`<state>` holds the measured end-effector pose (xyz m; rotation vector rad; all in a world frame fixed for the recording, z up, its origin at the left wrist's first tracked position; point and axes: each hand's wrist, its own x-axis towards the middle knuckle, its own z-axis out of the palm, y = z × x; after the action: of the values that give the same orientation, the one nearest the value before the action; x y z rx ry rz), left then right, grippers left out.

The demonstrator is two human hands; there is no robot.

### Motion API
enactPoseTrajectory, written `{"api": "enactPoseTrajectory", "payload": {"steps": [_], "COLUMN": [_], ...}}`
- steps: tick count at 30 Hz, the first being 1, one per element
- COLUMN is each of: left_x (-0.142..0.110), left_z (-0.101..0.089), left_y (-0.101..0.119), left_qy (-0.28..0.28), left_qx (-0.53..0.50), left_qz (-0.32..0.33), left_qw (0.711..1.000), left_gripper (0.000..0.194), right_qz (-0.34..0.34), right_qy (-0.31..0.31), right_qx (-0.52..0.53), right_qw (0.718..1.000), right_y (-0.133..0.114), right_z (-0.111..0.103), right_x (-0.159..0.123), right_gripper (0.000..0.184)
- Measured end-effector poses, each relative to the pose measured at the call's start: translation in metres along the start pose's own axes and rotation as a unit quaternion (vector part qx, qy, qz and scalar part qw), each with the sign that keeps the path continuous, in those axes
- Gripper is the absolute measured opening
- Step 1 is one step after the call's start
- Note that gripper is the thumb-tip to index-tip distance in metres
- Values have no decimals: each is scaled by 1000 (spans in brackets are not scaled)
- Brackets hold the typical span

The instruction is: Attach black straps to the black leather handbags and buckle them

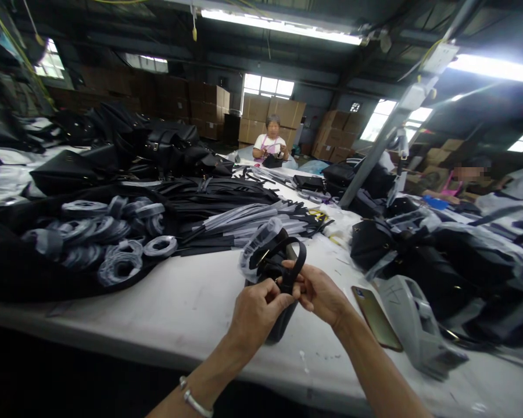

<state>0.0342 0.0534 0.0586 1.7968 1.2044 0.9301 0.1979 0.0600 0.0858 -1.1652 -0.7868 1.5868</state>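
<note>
A: Please, what is at your far left?

B: There you have a pile of black bags [78,168]. Nearer to you, a black cloth [9,255] lies on the table [178,296], and many clear rolls [122,264] are on it.

A: And to the right of these rolls?

B: You have long black strips [226,194], and grey strips [244,220] lie near them, all in one loose heap.

A: Where is the small bag [281,325]?

B: It is in front of you, near the middle of the table, partly behind your hands. Some clear plastic [248,249] is at its upper left side. Its handle [303,255] makes a loop above your fingers.

A: How are your hands?

B: Your left hand [257,307] has thumb and finger together, clamped on the low end of the handle. Your right hand [322,290] is also closed on this end, from the other side. Far behind, a person [270,142] in a white top sits across the table.

A: What comes at your right?

B: First a phone [377,319], flat on the table, then just beside it a pale plastic device [418,325]. After it you see more dark bags [462,278] with clear wrap on them, and behind these, another person [462,180].
</note>
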Motion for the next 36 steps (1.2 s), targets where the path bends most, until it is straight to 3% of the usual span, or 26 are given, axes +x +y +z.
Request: {"api": "enactPoseTrajectory", "payload": {"steps": [4,8,13,17,20,24,28,33,36], "left_x": [-2,-3,0,0,-15,-56,-84,-71,-57], "left_z": [2,-3,-11,-16,-15,-12,-18,-29,-23], "left_y": [0,-1,-4,-10,-25,-65,-89,-65,-47], "left_qy": [-19,-51,-88,-93,-90,-117,-137,-153,-164], "left_qx": [-57,-49,-42,-21,11,26,5,-68,-106], "left_qz": [19,48,55,56,46,-10,-66,-31,-25], "left_qw": [998,996,994,994,995,993,988,985,980], "left_gripper": [28,26,26,26,25,27,27,2,12], "right_qz": [73,88,71,-11,-76,-121,-95,-87,-124], "right_qy": [-52,-104,-91,-35,12,50,11,-71,-69], "right_qx": [22,35,30,52,73,90,66,40,14], "right_qw": [996,990,993,998,994,987,993,993,990], "right_y": [-5,-8,-9,-6,-4,0,-4,-22,-28], "right_z": [-8,-13,-10,-4,-5,-13,-15,-16,-15], "right_x": [6,11,9,6,9,15,10,-2,-7], "right_gripper": [29,33,30,28,29,28,25,39,38]}}
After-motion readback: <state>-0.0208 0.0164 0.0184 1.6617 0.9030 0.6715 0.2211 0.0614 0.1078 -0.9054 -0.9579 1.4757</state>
